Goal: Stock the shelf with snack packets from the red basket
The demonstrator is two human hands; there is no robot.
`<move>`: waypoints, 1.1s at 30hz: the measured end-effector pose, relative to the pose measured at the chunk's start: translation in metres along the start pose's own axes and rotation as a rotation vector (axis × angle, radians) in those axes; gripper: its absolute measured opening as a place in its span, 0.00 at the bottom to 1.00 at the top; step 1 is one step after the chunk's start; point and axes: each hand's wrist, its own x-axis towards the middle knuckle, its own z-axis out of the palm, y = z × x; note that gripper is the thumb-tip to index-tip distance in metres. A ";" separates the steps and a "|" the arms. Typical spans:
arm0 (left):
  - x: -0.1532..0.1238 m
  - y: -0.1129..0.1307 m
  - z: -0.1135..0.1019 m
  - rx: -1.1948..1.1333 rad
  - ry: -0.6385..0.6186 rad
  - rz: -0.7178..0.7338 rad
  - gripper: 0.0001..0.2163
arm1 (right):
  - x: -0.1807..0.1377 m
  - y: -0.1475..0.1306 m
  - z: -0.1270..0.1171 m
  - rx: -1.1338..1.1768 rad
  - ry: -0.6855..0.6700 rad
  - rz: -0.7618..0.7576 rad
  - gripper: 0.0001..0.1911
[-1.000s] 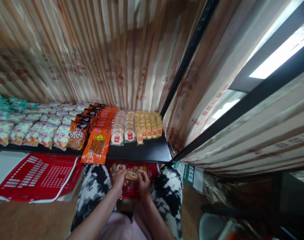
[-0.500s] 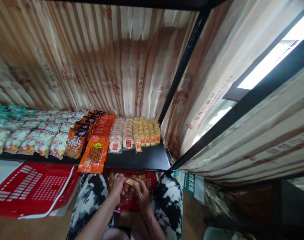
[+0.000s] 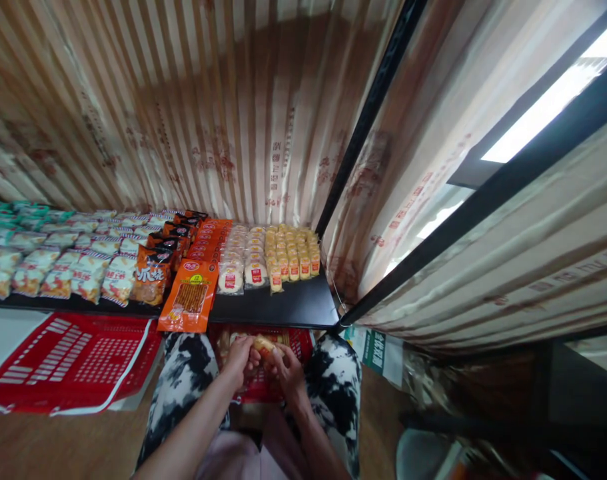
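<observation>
Both my hands meet over a red basket [image 3: 298, 341] between my knees. My left hand [image 3: 239, 360] and my right hand [image 3: 288, 372] are closed together on a small yellow snack packet [image 3: 264, 345]. Just above them runs a black shelf [image 3: 293, 307] with rows of small yellow packets [image 3: 293, 257], round white cakes [image 3: 243, 263], orange stick-snack packs [image 3: 193, 297] and brown bags [image 3: 150, 277]. One orange pack hangs over the shelf's front edge.
White and green snack bags [image 3: 43, 263] fill the shelf's left part. A flat red basket [image 3: 68, 360] lies on the floor at left. Striped paper [image 3: 208, 120] covers the back, and a black frame post [image 3: 368, 120] stands at right. A green-labelled bag [image 3: 378, 350] lies by my right knee.
My hands stay together over the basket, turning the packet slightly. The view has shifted a little up and down.
</observation>
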 end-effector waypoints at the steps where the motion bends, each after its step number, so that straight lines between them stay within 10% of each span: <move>1: 0.000 0.000 0.000 -0.011 -0.016 -0.008 0.09 | 0.001 0.000 0.000 0.002 0.005 0.009 0.25; 17: -0.011 0.018 -0.011 -0.074 -0.204 -0.131 0.23 | 0.015 -0.024 -0.014 0.146 -0.045 0.037 0.26; 33: -0.013 0.024 -0.002 0.030 -0.550 0.072 0.18 | 0.037 -0.069 -0.046 -0.303 -0.004 -0.222 0.18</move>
